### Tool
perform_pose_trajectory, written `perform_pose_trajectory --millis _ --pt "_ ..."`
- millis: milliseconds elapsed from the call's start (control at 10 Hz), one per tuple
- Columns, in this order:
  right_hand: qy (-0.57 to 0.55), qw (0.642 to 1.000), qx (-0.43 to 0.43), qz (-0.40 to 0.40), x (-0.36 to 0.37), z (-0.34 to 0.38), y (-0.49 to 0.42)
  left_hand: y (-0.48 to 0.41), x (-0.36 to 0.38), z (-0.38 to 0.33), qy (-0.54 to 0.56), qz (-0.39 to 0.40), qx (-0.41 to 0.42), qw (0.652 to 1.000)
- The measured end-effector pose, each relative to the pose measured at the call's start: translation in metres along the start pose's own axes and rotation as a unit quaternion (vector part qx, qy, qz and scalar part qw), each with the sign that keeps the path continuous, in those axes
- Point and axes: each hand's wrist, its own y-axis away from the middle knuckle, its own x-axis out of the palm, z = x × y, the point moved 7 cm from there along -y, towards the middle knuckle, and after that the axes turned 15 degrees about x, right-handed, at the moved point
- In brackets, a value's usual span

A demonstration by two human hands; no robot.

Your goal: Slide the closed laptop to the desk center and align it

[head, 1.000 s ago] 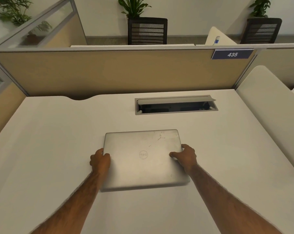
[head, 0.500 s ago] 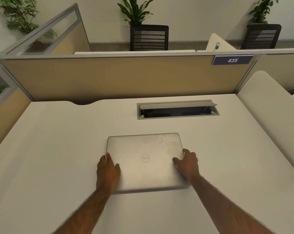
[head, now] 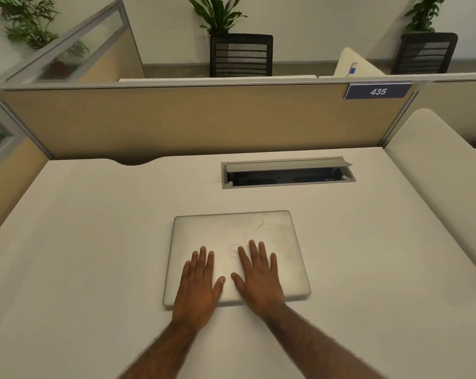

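Observation:
A closed silver laptop [head: 231, 228] lies flat on the white desk [head: 94, 242], near its middle, with a round logo on the lid and scratches toward the far right corner. Its edges run roughly parallel to the desk's front. My left hand [head: 201, 283] rests palm down on the near left half of the lid, fingers spread. My right hand [head: 258, 274] lies flat beside it on the near right half, fingers spread too, its fingertips by the logo. Neither hand grips the laptop.
A grey cable hatch [head: 286, 173] with its lid raised sits in the desk behind the laptop. A tan partition [head: 190, 119] with a blue sign "435" [head: 377, 91] closes the back. A second white desk [head: 436, 173] adjoins on the right.
Both hands left the laptop's side edges and came to rest flat on top of the lid. The laptop has straightened slightly.

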Motion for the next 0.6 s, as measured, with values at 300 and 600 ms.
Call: perform_pose_trajectory --millis 300,600 --pt "0.030 0.999 0.009 -0.028 0.012 -0.005 0.005 0.001 0.003 -0.002 -0.032 0.003 0.000 0.999" --pt "0.005 0.991 0.026 -0.133 -0.010 -0.009 -0.009 -0.015 -0.009 0.012 -0.042 -0.070 0.022 0.996"
